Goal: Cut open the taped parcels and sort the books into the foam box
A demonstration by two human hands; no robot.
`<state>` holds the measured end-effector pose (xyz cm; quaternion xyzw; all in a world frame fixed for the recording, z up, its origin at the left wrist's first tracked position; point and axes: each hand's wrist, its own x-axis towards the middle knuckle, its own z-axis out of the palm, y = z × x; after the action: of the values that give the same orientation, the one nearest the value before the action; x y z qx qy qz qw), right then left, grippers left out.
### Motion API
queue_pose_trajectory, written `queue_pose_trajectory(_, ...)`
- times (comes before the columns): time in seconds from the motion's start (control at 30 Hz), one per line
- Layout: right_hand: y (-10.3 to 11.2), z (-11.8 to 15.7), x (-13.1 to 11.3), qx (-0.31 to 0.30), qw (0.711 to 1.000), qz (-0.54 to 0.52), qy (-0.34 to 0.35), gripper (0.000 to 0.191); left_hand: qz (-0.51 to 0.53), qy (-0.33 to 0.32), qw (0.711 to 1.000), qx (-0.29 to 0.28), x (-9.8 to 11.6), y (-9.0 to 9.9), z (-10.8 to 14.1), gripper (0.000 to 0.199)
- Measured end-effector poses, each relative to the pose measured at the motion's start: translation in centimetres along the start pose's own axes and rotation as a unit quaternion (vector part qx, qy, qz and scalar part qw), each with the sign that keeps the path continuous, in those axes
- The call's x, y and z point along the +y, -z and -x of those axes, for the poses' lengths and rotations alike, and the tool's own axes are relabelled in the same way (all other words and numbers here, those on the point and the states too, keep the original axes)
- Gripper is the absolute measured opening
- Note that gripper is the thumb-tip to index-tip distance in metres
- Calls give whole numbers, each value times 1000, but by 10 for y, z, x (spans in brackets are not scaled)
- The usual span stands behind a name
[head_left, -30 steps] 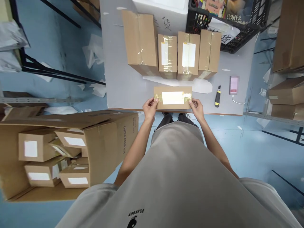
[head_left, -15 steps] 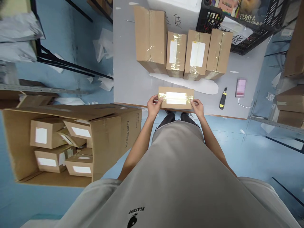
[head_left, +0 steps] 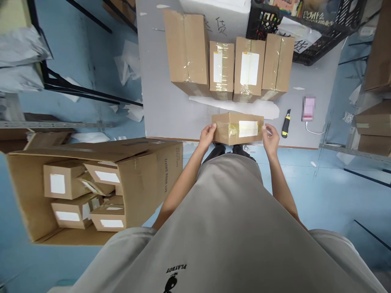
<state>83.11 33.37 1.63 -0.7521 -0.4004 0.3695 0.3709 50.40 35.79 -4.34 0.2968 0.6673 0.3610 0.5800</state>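
A small taped cardboard box (head_left: 224, 128) with a white label is at the table's near edge, turned so that two of its sides show. My left hand (head_left: 207, 136) grips its left end between thumb and fingers. At the right end, my right hand (head_left: 270, 138) has its fingertips on the corner, thumb and fingers bent around it. Behind it on the grey table (head_left: 165, 118) lies a white paper strip (head_left: 262, 109). Several taped boxes (head_left: 249, 67) stand in a row beyond the strip.
A black and yellow cutter (head_left: 286, 124) and a phone (head_left: 308, 108) with a cable lie to the right. A black crate (head_left: 311, 59) and a white box (head_left: 220, 18) are at the back. At lower left, a large open carton (head_left: 149, 179) holds several labelled boxes.
The small box has shifted right and turned, so its end face now shows beside the label. Both hands have moved right with it, and the view has shifted slightly.
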Motion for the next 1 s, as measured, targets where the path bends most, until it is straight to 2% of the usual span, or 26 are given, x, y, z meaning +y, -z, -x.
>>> queue_pose_trajectory(0.13, -13, 17, -30, -53, 998, -26, 2, 68, 25, 22, 999, -26, 13, -13, 3, 49)
queue_pose_trajectory(0.27, -25, 26, -41, -60, 998, -33, -3, 77, 26, -3, 999, -44, 26, -15, 8, 53)
queue_pose_trajectory(0.47, -40, 25, -43, -134, 987, -85, -24, 82, -4, -60, 998, -2, 42, 16, 18, 61)
queue_pose_trajectory(0.57, -54, 22, -45, -171, 981, -86, -24, 84, -36, -71, 996, 27, 44, 32, 20, 59)
queue_pose_trajectory(0.67, -64, 18, -47, -201, 977, -63, -33, 85, -55, -72, 995, 39, 42, 39, 22, 58)
queue_pose_trajectory(0.8, -65, 15, -46, -205, 977, -39, -34, 87, -63, -61, 996, 32, 40, 32, 29, 58)
queue_pose_trajectory(1.0, -50, 13, -45, -206, 976, -51, -40, 95, -32, -54, 998, -5, 39, 15, 29, 59)
